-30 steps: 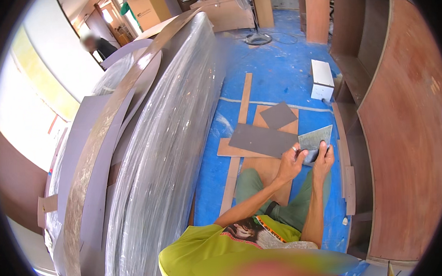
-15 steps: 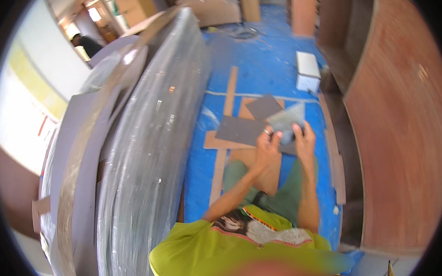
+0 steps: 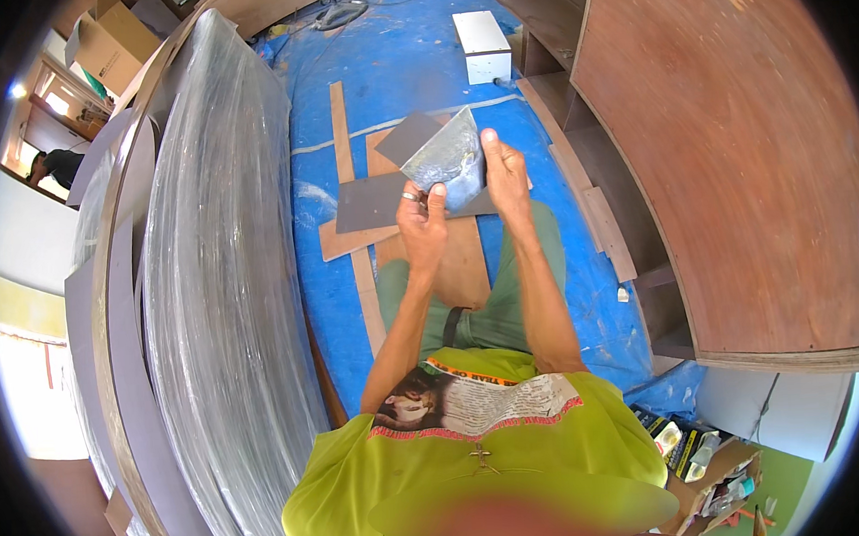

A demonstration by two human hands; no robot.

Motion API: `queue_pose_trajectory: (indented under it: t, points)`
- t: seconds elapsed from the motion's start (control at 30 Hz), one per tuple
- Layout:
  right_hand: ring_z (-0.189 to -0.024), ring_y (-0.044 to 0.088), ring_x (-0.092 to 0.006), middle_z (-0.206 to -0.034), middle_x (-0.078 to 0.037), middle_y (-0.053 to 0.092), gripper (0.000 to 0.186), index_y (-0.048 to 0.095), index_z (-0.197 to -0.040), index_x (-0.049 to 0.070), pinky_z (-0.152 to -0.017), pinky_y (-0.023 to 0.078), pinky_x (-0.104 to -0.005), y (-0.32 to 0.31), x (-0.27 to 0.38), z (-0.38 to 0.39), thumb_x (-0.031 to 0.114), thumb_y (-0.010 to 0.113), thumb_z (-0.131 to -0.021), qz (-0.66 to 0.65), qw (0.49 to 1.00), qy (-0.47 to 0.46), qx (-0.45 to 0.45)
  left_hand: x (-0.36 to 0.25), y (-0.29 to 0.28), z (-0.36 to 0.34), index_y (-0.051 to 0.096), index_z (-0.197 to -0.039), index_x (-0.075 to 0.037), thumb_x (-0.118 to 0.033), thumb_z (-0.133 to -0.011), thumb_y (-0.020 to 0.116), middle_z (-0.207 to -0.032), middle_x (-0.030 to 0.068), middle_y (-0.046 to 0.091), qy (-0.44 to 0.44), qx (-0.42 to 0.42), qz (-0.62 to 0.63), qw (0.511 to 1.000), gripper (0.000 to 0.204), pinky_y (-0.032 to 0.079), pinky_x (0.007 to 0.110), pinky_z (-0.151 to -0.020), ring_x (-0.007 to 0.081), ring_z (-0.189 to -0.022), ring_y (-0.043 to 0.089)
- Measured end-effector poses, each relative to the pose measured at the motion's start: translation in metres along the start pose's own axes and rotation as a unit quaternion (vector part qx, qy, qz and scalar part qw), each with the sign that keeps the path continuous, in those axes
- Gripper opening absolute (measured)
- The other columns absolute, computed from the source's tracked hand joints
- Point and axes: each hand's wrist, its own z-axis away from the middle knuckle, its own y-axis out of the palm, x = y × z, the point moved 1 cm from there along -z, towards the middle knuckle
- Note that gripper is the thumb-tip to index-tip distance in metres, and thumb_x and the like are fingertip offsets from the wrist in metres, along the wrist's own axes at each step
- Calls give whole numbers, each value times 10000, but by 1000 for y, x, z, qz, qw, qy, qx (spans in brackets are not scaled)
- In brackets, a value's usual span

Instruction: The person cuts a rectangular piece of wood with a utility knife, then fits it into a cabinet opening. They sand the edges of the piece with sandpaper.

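Both my hands hold a flat grey piece (image 3: 447, 164) with one long straight edge and a smeared, bluish-grey surface; its exact kind I cannot make out. My left hand (image 3: 423, 225), with a ring on one finger, grips its lower left corner, thumb on top. On its right side my right hand (image 3: 506, 174) is closed, thumb up along the edge. Beneath it, dark grey boards (image 3: 369, 204) lie on brown wooden pieces (image 3: 460, 262), between and beyond my legs. A smaller dark board (image 3: 407, 140) lies just past them.
Blue sheeting (image 3: 330, 301) covers the floor. At left stand tall plastic-wrapped panels (image 3: 224, 277). A wooden panel and shelving (image 3: 722, 159) rise at right. Farther off sit a white box (image 3: 482, 45) and a cable. A cardboard box of odds and ends (image 3: 717, 485) is lower right. Another person (image 3: 59, 167) is far left.
The view has shifted, so the floor things sit farther left and higher. The grey piece is now turned more on a slant, still in both hands, and its smeared face shows more clearly.
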Motion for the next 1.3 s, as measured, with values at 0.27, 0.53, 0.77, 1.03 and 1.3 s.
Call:
queue_pose_trajectory:
  t: [0.27, 0.53, 0.77, 1.03, 1.3]
  points:
    - [-660, 450, -25, -715, 74, 542, 249, 685, -972, 40, -558, 368, -225, 0, -4, 7, 280, 626, -995, 44, 997, -52, 23, 7, 1, -1, 591, -1147, -27, -164, -1004, 584, -943, 11, 622, -17, 8, 21, 1000, 198, 459, 223, -650, 59, -786, 541]
    - [-594, 340, -34, -640, 66, 468, 387, 564, -707, 58, -499, 285, -267, 6, -14, -1, 290, 596, -1015, 70, 989, -82, -99, 3, 20, 9, 566, -1227, -16, -134, -1003, 571, -982, 24, 621, -14, -3, 47, 999, 253, 466, 235, -675, 65, -810, 545]
    - [-816, 602, -107, -866, -34, 680, 318, 701, -1053, -4, -721, 497, -288, -15, -18, -11, 296, 628, -976, -5, 1000, 9, 18, 14, 6, 2, 579, -1212, -15, -135, -1007, 561, -988, 32, 627, -27, -9, 23, 999, 238, 452, 232, -649, 64, -789, 544]
    - [-661, 482, -38, -741, 47, 588, 230, 675, -950, 12, -575, 401, -237, -1, -7, -5, 236, 635, -991, 39, 998, -42, 7, 7, 14, 9, 566, -1230, -2, -124, -1007, 556, -986, 41, 625, -24, -5, 38, 999, 254, 479, 238, -676, 75, -806, 558]
    - [-614, 385, -41, -650, 69, 475, 395, 625, -787, 30, -515, 329, -266, -3, -14, -11, 333, 556, -1032, 130, 985, -85, -78, 4, 22, 10, 560, -1226, -4, -111, -1006, 559, -991, 38, 627, -11, 16, 34, 999, 245, 492, 245, -669, 74, -817, 564]
